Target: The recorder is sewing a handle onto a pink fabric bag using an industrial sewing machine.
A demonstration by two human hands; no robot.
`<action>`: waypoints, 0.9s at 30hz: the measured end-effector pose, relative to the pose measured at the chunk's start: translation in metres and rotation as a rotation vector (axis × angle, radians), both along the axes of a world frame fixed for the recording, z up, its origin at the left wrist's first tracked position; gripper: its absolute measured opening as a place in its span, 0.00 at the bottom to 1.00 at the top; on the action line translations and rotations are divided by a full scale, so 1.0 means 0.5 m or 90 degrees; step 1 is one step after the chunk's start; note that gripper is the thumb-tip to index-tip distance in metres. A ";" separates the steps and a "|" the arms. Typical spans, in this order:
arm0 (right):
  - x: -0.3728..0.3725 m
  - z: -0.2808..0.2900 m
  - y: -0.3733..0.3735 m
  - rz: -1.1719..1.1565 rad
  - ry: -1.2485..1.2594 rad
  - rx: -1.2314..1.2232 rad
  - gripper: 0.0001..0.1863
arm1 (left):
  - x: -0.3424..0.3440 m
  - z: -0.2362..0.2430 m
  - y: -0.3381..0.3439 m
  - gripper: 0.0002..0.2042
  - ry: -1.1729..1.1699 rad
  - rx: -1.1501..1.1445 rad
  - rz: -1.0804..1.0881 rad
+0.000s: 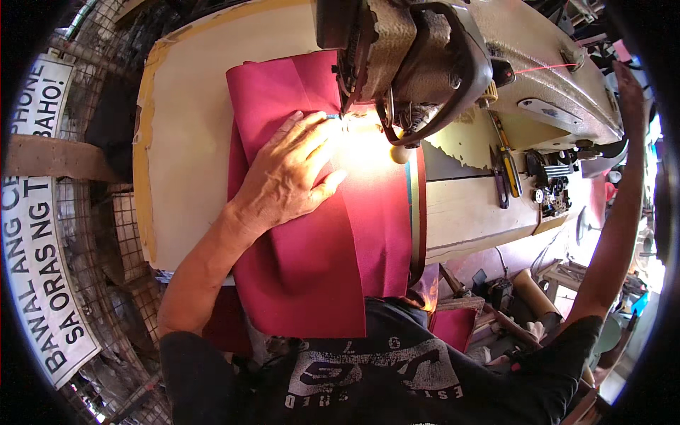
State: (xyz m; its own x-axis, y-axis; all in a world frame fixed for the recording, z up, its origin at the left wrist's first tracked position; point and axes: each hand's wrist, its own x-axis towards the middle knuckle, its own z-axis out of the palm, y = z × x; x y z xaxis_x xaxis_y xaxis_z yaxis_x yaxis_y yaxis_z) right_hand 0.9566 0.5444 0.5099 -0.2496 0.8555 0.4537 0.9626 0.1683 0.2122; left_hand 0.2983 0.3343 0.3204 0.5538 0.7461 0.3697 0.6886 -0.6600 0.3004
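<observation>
Cream-topped sewing table [188,142] here. Left hand [287,173] lies spread on maroon fabric [301,287]; right hand [627,81]'s by the sewing machine [531,42], can't tell its grip.

The crimson cloth [304,283] is folded over in layers, its far part set beneath the machine's head and brightly lit there, its near end draped toward the lap. The machine [538,64] is coated in worn, mottled grey-brown.
</observation>
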 end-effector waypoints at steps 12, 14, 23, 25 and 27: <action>0.089 -0.032 0.058 0.136 -0.207 -0.121 0.29 | -0.004 0.001 0.011 0.24 -0.028 -0.011 -0.018; 0.065 -0.027 0.053 0.068 -0.071 -0.155 0.25 | -0.006 0.002 0.014 0.22 -0.024 -0.004 -0.022; 0.063 -0.038 0.045 -0.022 0.012 -0.174 0.22 | -0.009 0.004 0.020 0.22 0.006 -0.020 -0.017; 0.072 -0.038 0.042 -0.007 -0.040 -0.162 0.22 | -0.010 0.002 0.021 0.23 0.007 -0.028 -0.020; 0.069 -0.042 0.039 -0.006 0.017 -0.203 0.23 | -0.012 0.000 0.022 0.24 0.010 -0.027 -0.019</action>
